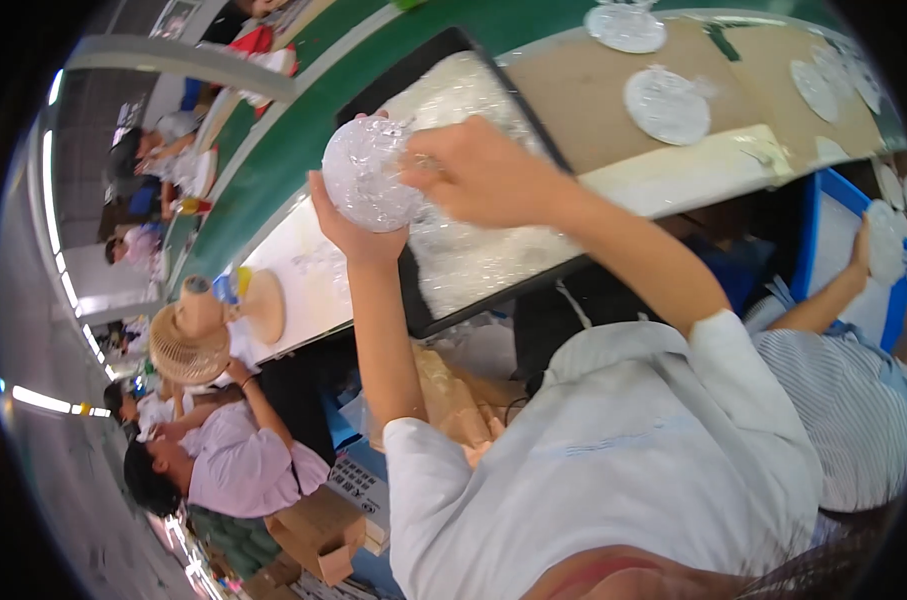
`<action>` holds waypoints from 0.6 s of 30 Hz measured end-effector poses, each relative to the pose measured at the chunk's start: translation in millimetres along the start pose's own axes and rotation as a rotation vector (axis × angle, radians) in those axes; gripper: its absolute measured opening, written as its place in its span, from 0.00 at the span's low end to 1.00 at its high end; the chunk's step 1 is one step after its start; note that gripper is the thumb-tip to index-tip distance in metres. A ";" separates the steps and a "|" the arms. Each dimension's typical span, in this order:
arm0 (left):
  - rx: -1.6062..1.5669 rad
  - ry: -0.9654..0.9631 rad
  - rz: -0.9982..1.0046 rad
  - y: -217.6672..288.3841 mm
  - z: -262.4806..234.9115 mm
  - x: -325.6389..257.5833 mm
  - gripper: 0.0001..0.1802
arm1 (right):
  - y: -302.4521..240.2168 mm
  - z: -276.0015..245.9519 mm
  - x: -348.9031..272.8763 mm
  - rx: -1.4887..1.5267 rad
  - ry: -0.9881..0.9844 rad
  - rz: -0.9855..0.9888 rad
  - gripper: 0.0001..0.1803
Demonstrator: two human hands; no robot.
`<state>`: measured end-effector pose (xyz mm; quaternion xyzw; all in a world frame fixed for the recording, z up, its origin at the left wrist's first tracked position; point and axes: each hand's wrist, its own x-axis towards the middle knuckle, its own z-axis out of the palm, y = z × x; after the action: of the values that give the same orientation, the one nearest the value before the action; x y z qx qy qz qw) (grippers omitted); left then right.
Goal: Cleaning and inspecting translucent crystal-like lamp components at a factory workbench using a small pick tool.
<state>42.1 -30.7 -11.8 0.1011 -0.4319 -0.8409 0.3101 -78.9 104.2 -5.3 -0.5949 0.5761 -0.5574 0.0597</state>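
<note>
My left hand (345,228) grips a round white disc (365,165) from below and holds it up above the bench. Clear, shiny plastic covers part of its face. At the disc's right edge is my right hand (478,175), its fingers curled together and slightly blurred. Whatever they pinch, if anything, is too small to make out. Beneath both hands lies a black tray (455,45) heaped with small clear, glossy pieces (463,90).
Similar discs (667,106) lie on brown cardboard (583,95) to the right. A beige fan (198,325) stands at left, near a person in pink. Beyond the bench runs a green belt (323,85). At far right, another person's hand (861,250) holds a disc beside a blue bin (811,225).
</note>
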 end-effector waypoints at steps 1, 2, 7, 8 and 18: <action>0.076 0.240 -0.011 3.6 1.8 0.0 0.39 | -1.0 2.7 2.9 -0.051 0.034 0.023 0.10; 0.100 0.287 -0.035 7.7 4.4 -3.7 0.39 | -1.8 -4.6 -0.5 -0.074 0.027 0.040 0.10; 0.011 0.066 -0.064 5.8 -2.7 -0.3 0.41 | 6.0 -5.4 5.6 0.040 0.003 0.092 0.11; 0.004 0.066 -0.066 7.0 -2.8 -1.3 0.41 | 5.9 -5.6 5.2 0.009 -0.013 0.100 0.11; 0.189 0.290 0.195 5.5 -41.6 14.6 0.27 | -12.0 -73.6 12.2 -0.243 0.192 0.128 0.14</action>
<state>51.2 -69.6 -31.3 0.2076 -0.4674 -0.7393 0.4380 -128.8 140.9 37.9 -0.5037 0.6792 -0.5329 -0.0326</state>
